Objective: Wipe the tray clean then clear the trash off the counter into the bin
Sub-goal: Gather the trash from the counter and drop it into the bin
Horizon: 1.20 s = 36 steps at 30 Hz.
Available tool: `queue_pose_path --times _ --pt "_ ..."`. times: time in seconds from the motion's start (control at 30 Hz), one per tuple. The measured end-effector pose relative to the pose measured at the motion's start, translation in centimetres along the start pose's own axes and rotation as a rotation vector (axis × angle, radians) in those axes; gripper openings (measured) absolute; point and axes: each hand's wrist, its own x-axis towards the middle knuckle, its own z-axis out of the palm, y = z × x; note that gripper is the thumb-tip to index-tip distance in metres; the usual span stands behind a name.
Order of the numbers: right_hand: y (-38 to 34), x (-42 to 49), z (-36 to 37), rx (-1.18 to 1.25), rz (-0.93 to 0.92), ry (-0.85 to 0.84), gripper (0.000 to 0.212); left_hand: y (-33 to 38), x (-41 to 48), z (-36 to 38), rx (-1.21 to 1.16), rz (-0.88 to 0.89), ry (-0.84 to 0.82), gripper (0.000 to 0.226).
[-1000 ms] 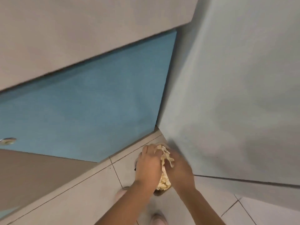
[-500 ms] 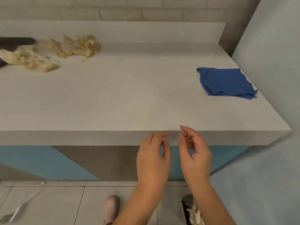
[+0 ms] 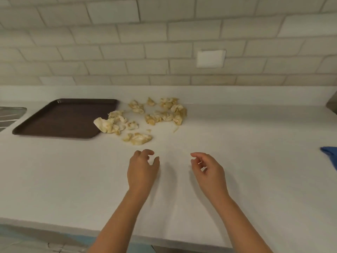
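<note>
A dark brown tray lies flat on the white counter at the back left. Several crumpled yellowish scraps of trash are scattered to the right of the tray, one piece touching the tray's right edge. My left hand and my right hand hover over the counter in front of the trash, fingers loosely curled, holding nothing. The bin is out of view.
A blue cloth lies at the counter's right edge. A steel sink sits left of the tray. A tiled wall with a white cover plate backs the counter.
Both hands were pushing trash down into the bin by the floor, then rose empty to the counter edge. Now they reach over the counter toward the scattered trash, and the view has swung left.
</note>
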Motion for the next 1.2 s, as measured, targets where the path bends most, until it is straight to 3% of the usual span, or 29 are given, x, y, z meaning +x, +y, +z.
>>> queue_pose_path --times 0.2,0.33,0.47,0.57,0.63,0.77,0.83,0.9,1.0,1.07,1.2 --pt "-0.1 5.7 5.3 -0.186 0.019 -0.155 0.018 -3.1 11.2 0.8 0.204 -0.087 -0.125 0.072" --pt "0.5 10.0 7.3 -0.337 -0.002 -0.281 0.028 -4.9 15.1 3.2 0.373 -0.057 -0.344 0.067" --pt "0.6 13.0 9.4 -0.385 -0.043 -0.399 0.032 -6.7 14.1 4.2 0.177 0.155 -0.16 0.029" --pt "-0.2 15.0 12.2 -0.415 -0.133 -0.458 0.032 -7.9 13.7 3.3 0.091 0.214 -0.131 0.014" --pt "-0.9 16.1 14.4 -0.438 -0.185 -0.501 0.033 -8.6 14.2 2.0 0.063 0.221 -0.086 0.017" --pt "-1.5 18.4 18.5 -0.561 -0.257 -0.624 0.043 -9.5 18.4 -1.8 0.142 0.215 0.159 0.034" --pt "-1.2 19.2 20.0 -0.64 -0.239 -0.676 0.044 -10.1 21.3 -3.2 0.277 0.126 0.134 0.032" --pt "-0.6 19.6 21.0 -0.625 -0.183 -0.627 0.035 -10.9 23.5 -3.5 0.416 0.06 -0.005 0.028" --pt "-0.2 19.9 21.8 -0.592 -0.167 -0.548 0.033 -11.8 24.8 -2.2 0.686 0.1 -0.246 0.046" --pt "-0.7 19.9 22.6 -0.518 -0.207 -0.442 0.032 -12.4 24.3 -1.1 0.786 0.16 -0.255 0.045" --pt "-2.7 20.9 25.7 -0.398 -0.235 -0.361 0.029 -13.4 23.6 -0.4 0.668 0.245 -0.163 0.033"
